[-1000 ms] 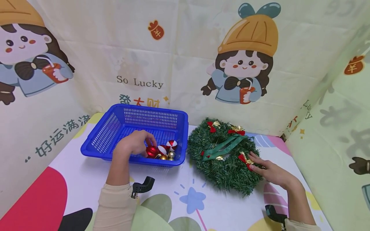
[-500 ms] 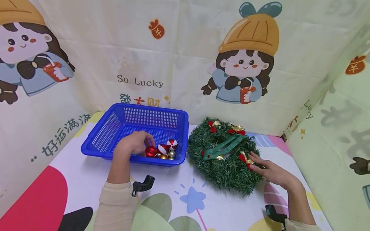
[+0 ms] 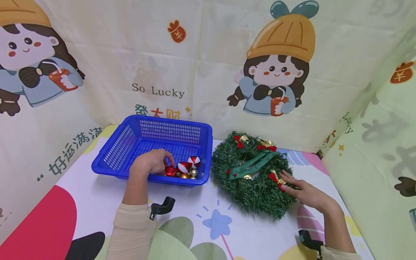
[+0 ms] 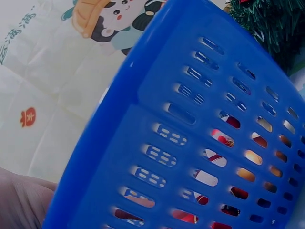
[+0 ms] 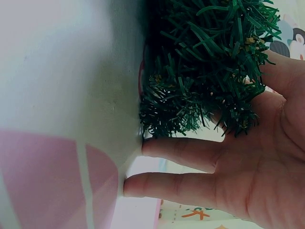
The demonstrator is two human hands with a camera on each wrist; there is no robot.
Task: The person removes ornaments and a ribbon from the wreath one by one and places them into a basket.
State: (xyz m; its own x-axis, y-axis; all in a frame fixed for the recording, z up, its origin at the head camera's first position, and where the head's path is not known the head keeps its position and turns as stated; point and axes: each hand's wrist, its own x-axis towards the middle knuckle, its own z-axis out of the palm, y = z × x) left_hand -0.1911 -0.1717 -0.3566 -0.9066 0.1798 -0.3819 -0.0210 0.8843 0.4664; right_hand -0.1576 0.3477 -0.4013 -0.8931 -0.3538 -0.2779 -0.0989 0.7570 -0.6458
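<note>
My left hand [image 3: 150, 161] reaches down into the front of a blue plastic basket [image 3: 125, 174]. Its fingers bend beside a shiny red Christmas ball [image 3: 169, 171]; the fingertips are hidden, so a hold on it cannot be told. Two red-and-white balls [image 3: 194, 162] and a few small gold balls [image 3: 184, 176] lie just right of it. A green Christmas wreath [image 3: 256, 200] with red and gold bows lies flat on the table. My right hand [image 3: 307, 193] rests on its right edge; in the right wrist view the fingers [image 5: 178, 188] are straight, with tips at the tabletop.
A green ribbon [image 3: 248, 168] lies across the wreath's middle. The basket stands close to the wreath's left side. Behind both hangs a printed cloth wall [image 3: 208, 72], and another cloth wall [image 3: 383, 144] runs along the right. A patterned cloth [image 3: 182, 202] covers the table.
Inside the basket, the left fingers shift slightly around the red ball, and less of that ball shows. The right hand and the wreath stay put.
</note>
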